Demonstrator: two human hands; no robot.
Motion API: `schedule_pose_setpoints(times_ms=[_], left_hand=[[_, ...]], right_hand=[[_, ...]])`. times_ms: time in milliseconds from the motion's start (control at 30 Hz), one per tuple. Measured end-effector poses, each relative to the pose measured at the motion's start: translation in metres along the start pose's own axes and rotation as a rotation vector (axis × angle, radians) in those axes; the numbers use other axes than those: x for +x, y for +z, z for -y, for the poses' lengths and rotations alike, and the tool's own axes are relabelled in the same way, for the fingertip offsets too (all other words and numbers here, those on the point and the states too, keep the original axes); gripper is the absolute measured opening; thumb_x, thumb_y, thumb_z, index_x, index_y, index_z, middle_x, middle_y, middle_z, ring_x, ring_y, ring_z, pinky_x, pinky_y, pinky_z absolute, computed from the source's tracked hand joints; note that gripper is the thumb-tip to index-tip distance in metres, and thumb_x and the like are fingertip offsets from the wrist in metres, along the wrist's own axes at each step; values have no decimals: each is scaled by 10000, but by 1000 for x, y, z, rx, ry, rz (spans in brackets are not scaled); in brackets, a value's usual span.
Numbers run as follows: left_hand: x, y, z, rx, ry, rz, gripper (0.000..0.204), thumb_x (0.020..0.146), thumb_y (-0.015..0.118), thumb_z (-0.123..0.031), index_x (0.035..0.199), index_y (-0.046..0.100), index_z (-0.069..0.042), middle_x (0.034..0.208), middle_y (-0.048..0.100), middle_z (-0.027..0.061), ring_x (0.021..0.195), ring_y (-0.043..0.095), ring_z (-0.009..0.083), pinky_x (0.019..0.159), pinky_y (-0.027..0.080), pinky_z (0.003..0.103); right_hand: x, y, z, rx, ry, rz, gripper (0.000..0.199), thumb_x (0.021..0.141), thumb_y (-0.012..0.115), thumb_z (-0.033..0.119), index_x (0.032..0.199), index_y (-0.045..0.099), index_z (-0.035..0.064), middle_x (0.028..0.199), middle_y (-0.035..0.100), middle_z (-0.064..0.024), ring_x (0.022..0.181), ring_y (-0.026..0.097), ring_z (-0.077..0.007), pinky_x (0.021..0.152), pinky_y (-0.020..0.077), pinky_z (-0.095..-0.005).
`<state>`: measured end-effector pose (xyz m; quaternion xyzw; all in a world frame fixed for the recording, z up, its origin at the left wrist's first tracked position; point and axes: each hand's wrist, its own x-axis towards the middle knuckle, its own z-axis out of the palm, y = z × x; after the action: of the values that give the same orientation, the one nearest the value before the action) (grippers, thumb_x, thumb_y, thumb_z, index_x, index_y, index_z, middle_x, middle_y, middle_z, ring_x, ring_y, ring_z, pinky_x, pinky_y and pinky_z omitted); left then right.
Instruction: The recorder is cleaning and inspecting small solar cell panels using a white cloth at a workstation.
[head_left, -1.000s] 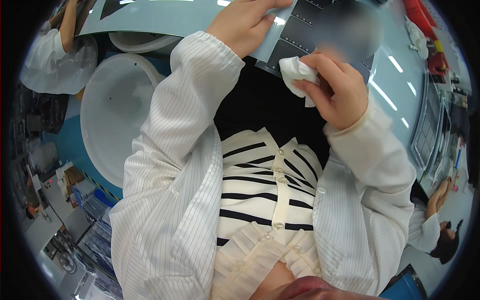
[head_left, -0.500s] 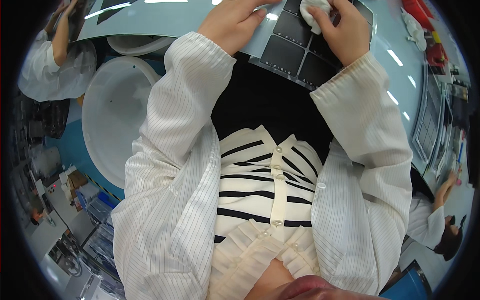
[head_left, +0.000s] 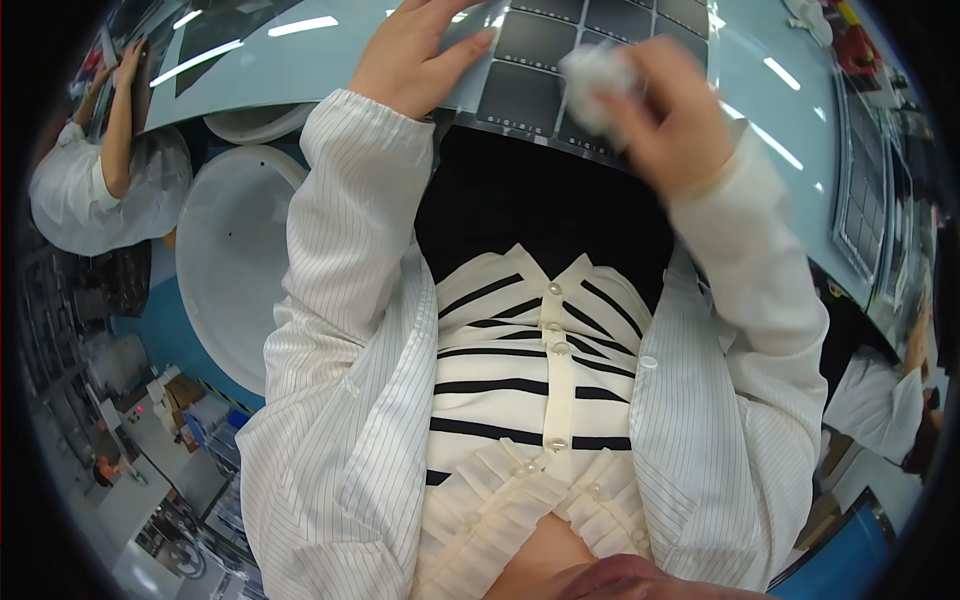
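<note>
A sheet of dark, rounded rectangular panels [head_left: 520,98] lies at the table's near edge, its far part cut off by the top of the picture. My right hand [head_left: 675,125], smeared by motion, grips a crumpled white cloth [head_left: 597,88] over the sheet's near right part. Whether the cloth touches the panels is hard to tell. Beside the sheet's left edge is my left hand [head_left: 415,62], thumb stretched toward the panels and nothing seen in it. Its fingertips run out of the picture.
A large white tub [head_left: 235,260] stands below the table on the left, another round white vessel [head_left: 258,122] behind it. Similar panelled sheets [head_left: 862,200] lie on the table [head_left: 765,110] at right. One person [head_left: 115,190] works at far left, another [head_left: 880,410] at right.
My right hand has come nearer to me with the cloth, from the sheet's middle toward its near edge. My left hand has shifted left. The sheet appears farther left and higher.
</note>
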<state>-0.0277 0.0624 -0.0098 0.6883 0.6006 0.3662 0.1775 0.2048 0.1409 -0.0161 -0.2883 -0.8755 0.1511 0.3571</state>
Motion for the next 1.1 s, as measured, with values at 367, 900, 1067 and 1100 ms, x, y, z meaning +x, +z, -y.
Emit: schedule_pose_setpoints(times_ms=[367,900,1067,1100], left_hand=[[-5,13,-4,22,-9,-13,687,774,554,-70,1412,301,-56,1266,537,128,1186,448,294,1032,294,346],[-5,11,-14,-80,-35,-12,680,773,552,-31,1408,309,-47,1295,516,134,1211,431,239,1042,263,314],[-7,12,-12,-60,-46,-9,680,772,548,-23,1408,308,-46,1302,508,139,1211,439,251,1042,268,317],[-9,10,-13,-30,-69,-12,677,772,545,-21,1407,310,-46,1304,506,140,1215,439,256,1042,270,319]], right_hand=[[-14,-16,16,118,1,141,142,760,626,112,854,594,10,775,562,-140,674,590,-308,604,468,-359],[23,-13,-39,-51,-38,94,177,783,619,192,855,578,36,809,562,-145,743,580,-348,649,468,-398],[-15,-28,1,164,-68,144,152,777,629,148,870,580,39,813,556,-132,716,582,-337,638,473,-368],[-22,-36,17,173,-107,292,166,767,640,147,878,581,39,818,556,-128,708,584,-330,629,475,-361]])
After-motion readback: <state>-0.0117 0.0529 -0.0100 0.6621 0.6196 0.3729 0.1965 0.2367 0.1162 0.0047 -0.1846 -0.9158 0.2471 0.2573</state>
